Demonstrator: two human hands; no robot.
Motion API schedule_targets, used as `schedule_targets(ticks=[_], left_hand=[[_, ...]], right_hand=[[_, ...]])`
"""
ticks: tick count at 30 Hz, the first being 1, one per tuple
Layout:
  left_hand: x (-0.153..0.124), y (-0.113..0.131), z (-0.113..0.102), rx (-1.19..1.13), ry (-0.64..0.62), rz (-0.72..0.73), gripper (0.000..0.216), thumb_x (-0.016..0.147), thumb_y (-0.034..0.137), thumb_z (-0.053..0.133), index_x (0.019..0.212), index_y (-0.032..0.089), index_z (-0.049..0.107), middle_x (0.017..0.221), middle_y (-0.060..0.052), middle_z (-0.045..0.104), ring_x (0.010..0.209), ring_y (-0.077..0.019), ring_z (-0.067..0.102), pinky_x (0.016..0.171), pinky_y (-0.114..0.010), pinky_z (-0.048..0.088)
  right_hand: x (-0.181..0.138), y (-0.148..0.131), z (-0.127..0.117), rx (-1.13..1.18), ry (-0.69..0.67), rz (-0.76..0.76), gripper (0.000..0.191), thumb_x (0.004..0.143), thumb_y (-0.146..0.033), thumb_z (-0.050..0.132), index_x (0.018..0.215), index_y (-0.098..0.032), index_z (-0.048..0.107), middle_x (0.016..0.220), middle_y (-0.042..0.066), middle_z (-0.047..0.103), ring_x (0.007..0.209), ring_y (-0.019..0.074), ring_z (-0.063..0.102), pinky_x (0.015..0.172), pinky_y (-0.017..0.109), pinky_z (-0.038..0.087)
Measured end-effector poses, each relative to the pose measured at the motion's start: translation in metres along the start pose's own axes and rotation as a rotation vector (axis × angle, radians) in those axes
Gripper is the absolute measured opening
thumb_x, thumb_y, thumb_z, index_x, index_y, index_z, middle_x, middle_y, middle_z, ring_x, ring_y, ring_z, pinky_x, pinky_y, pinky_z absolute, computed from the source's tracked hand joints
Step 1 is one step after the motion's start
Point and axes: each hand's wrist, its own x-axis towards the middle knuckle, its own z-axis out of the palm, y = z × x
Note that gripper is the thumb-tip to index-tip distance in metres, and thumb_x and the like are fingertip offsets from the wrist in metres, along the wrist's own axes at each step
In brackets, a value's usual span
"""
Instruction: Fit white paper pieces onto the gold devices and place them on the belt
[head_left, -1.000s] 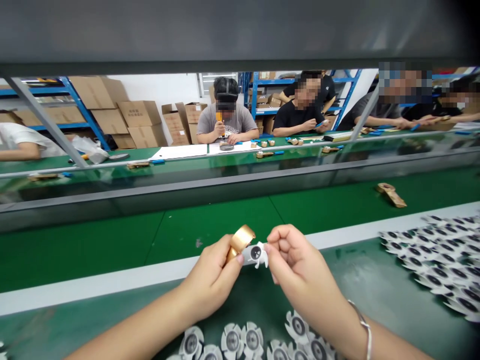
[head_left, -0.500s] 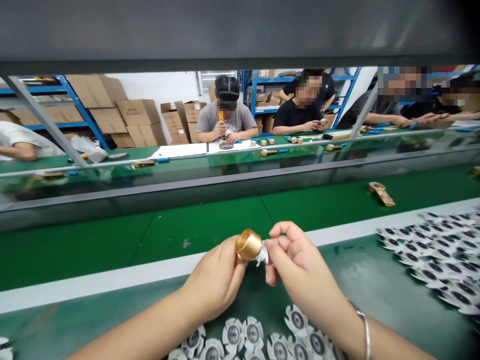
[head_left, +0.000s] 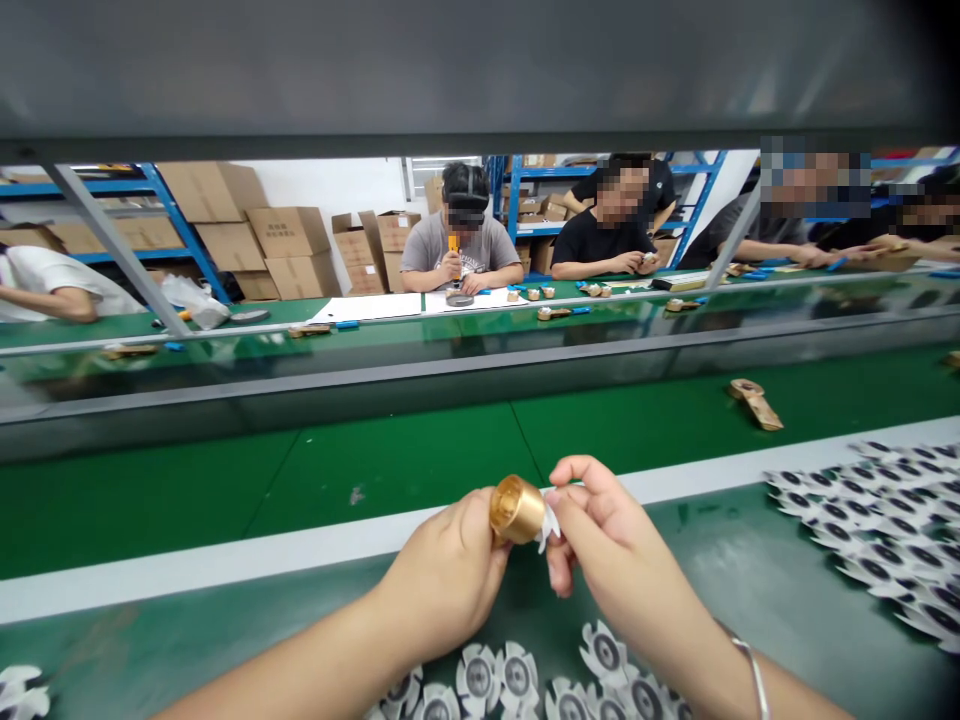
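Observation:
My left hand [head_left: 450,575] is closed around a small gold ring-shaped cap [head_left: 516,508], held up over the green bench. My right hand [head_left: 600,545] pinches a white petal-edged paper disc [head_left: 548,522] against the cap's right end; most of the disc is hidden behind the cap and my fingers. Both hands meet at the cap, just in front of the white strip along the belt.
Several more white discs with dark centres lie below my hands [head_left: 517,680] and spread at the right [head_left: 877,515]. A tan part [head_left: 754,403] lies on the green conveyor belt [head_left: 420,455]. Other people sit across the line by blue shelves with cardboard boxes [head_left: 289,235].
The disc, first held flat beside the gold cap, has been pressed against the cap's end. The cap has turned its open end towards the left. Both hands shifted slightly right and down.

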Motion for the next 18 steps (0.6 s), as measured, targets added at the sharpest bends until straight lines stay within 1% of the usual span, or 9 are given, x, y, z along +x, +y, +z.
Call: schedule_targets(ticks=[3,6,9,11,13,14,16,17,18], left_hand=[[0.0,-0.003,0.001,0.065,0.013,0.03,0.027,0.087,0.012,0.037,0.112,0.019,0.042,0.105,-0.01,0.063,0.092,-0.0241,0.064,0.079,-0.038,0.054],[0.0,-0.005,0.005,0.086,-0.006,0.009,0.027,0.087,0.012,0.037,0.112,0.019,0.043,0.103,-0.01,0.063,0.09,-0.0245,0.063,0.078,-0.039,0.053],[-0.003,-0.002,0.008,0.017,-0.046,-0.029,0.022,0.088,0.013,0.037,0.108,0.02,0.043,0.096,-0.008,0.064,0.084,-0.0223,0.063,0.073,-0.035,0.051],[-0.004,0.003,0.006,-0.045,-0.063,-0.035,0.021,0.089,0.013,0.037,0.107,0.019,0.042,0.098,-0.009,0.064,0.085,-0.0217,0.063,0.073,-0.033,0.05],[-0.004,0.006,0.003,-0.097,-0.067,-0.034,0.022,0.09,0.015,0.036,0.111,0.019,0.042,0.101,-0.01,0.064,0.087,-0.0219,0.062,0.075,-0.033,0.049],[-0.003,0.007,0.001,-0.13,-0.071,-0.042,0.022,0.091,0.017,0.036,0.112,0.019,0.042,0.102,-0.01,0.064,0.087,-0.0216,0.062,0.075,-0.033,0.048],[0.001,0.003,-0.003,-0.202,-0.068,-0.094,0.018,0.095,0.023,0.035,0.11,0.019,0.044,0.099,-0.008,0.063,0.084,-0.0196,0.062,0.073,-0.03,0.046],[0.004,-0.002,-0.005,-0.227,-0.045,-0.14,0.016,0.096,0.027,0.035,0.106,0.02,0.046,0.095,-0.006,0.063,0.081,-0.0183,0.061,0.072,-0.029,0.045],[0.008,-0.01,-0.007,-0.237,-0.01,-0.193,0.016,0.097,0.031,0.036,0.102,0.02,0.047,0.091,-0.004,0.063,0.078,-0.0172,0.06,0.07,-0.028,0.044]], right_hand=[[-0.001,0.004,0.0,-0.035,0.004,-0.021,0.028,0.094,-0.047,0.05,0.101,-0.024,0.036,0.046,-0.008,0.053,0.04,0.0122,0.048,0.044,0.02,0.039],[-0.004,0.011,-0.003,-0.155,0.029,-0.125,0.023,0.098,-0.044,0.047,0.104,-0.024,0.038,0.051,-0.006,0.057,0.047,0.0139,0.054,0.051,0.022,0.044],[-0.007,0.015,-0.004,-0.264,0.069,-0.218,0.02,0.099,-0.042,0.047,0.106,-0.024,0.04,0.057,-0.003,0.061,0.052,0.0147,0.058,0.054,0.023,0.046],[-0.009,0.012,-0.002,-0.236,0.068,-0.205,0.021,0.099,-0.042,0.046,0.107,-0.024,0.04,0.056,-0.004,0.06,0.051,0.0147,0.058,0.053,0.023,0.046],[-0.009,0.008,0.002,-0.119,0.026,-0.133,0.024,0.099,-0.045,0.046,0.108,-0.024,0.038,0.053,-0.006,0.057,0.048,0.0148,0.057,0.051,0.023,0.047],[-0.009,0.005,0.003,-0.051,-0.002,-0.096,0.025,0.099,-0.046,0.046,0.108,-0.024,0.037,0.055,-0.006,0.056,0.047,0.0148,0.057,0.05,0.024,0.047],[-0.005,0.003,0.002,0.013,-0.051,-0.087,0.025,0.1,-0.045,0.045,0.11,-0.025,0.036,0.067,-0.004,0.058,0.051,0.0149,0.059,0.051,0.026,0.049],[-0.002,0.004,0.0,-0.032,-0.058,-0.135,0.023,0.1,-0.043,0.045,0.111,-0.025,0.037,0.076,-0.002,0.059,0.055,0.0152,0.061,0.054,0.027,0.051],[0.002,0.006,-0.004,-0.14,-0.056,-0.222,0.02,0.1,-0.04,0.045,0.113,-0.025,0.04,0.086,0.001,0.06,0.063,0.0159,0.062,0.059,0.03,0.052]])
